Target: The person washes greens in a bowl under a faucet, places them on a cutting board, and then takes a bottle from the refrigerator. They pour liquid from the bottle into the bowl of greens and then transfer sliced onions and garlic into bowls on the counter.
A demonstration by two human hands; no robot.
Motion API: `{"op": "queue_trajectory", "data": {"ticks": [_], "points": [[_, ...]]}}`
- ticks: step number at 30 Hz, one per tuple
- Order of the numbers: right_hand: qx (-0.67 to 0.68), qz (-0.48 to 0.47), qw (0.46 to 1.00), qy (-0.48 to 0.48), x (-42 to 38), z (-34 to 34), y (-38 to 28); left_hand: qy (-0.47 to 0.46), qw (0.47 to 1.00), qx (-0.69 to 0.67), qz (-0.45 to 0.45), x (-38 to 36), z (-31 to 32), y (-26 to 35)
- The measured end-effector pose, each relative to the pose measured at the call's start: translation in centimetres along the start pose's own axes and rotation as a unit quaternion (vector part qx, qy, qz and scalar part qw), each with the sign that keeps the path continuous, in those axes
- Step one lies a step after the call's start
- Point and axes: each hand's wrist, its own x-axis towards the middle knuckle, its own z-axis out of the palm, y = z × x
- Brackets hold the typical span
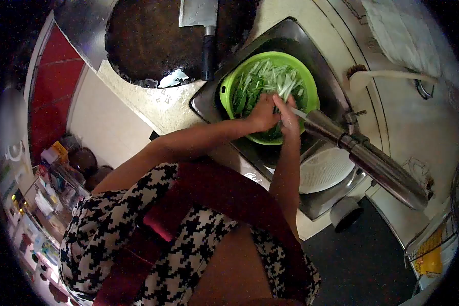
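A lime-green basin [312, 89] stands in the dark metal sink, holding cut leafy greens [247, 97] with pale stems heaped at its far side. My left hand [264, 113] is inside the basin's near half, its fingers curled in among the greens. Close against it, my right hand [289, 118] is closed too, with pale stems just beyond its thumb and fingertips. Exactly what lies between the two hands is partly hidden. The metal faucet [324, 127] reaches in from the right, with a stream of water falling by my right hand.
A cleaver [204, 30] with a black handle lies on a round, dark chopping board [148, 41] at the upper left. A white colander [325, 171] sits in the sink's other side. A ladle-like tool with a pale handle [392, 74] and a dark cup [346, 214] are to the right.
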Motion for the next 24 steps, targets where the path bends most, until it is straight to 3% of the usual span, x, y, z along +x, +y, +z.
{"op": "queue_trajectory", "data": {"ticks": [3,4,6,7,9,11,12,14,16,17,18,20,23,24], "points": [[0.067,0.054,0.996,0.004,1.4,-3.5,3.9,-0.159,0.985,-0.063,-0.023,-0.6,-1.7,1.1],[0.083,0.071,0.994,-0.009,1.6,-4.6,4.3,-0.138,0.986,-0.086,0.032,-0.6,-1.3,0.6],[0.115,0.102,0.988,-0.035,1.8,-5.9,4.4,-0.123,0.977,-0.167,-0.046,-0.1,-1.5,0.1],[0.139,0.070,0.988,-0.019,1.7,-6.0,4.3,-0.115,0.968,-0.207,-0.084,0.3,-1.9,0.1],[0.187,0.007,0.982,0.013,1.3,-6.0,3.8,-0.017,0.991,-0.079,-0.104,1.1,-3.4,-0.9],[0.082,0.063,0.994,0.020,1.8,-6.0,3.2,0.089,0.986,0.098,-0.097,3.0,-4.1,-2.8],[0.029,0.091,0.995,0.024,2.2,-6.0,2.9,0.085,0.977,0.145,-0.134,3.4,-3.6,-3.6],[0.047,0.049,0.995,0.069,2.8,-3.2,2.4,0.076,0.946,0.237,-0.207,3.6,-2.0,-5.2],[0.044,0.005,0.991,0.126,3.4,0.1,1.7,0.001,0.933,0.202,-0.300,4.3,-1.5,-5.5],[-0.039,0.007,0.986,0.162,4.7,0.4,1.9,-0.034,0.921,0.182,-0.343,5.0,-1.4,-5.7],[-0.121,0.015,0.973,0.197,6.0,0.6,2.4,-0.063,0.938,0.152,-0.306,5.4,-0.9,-8.2],[-0.413,0.087,0.870,0.255,9.1,-1.2,7.1,-0.245,0.923,0.145,-0.259,7.4,0.7,-15.9],[-0.371,0.007,0.910,0.186,7.6,-0.1,6.1,-0.173,0.931,-0.033,-0.321,6.9,1.0,-17.6],[-0.450,0.017,0.843,0.294,8.3,1.2,8.3,-0.132,0.920,-0.081,-0.359,7.0,1.3,-17.3]]}}
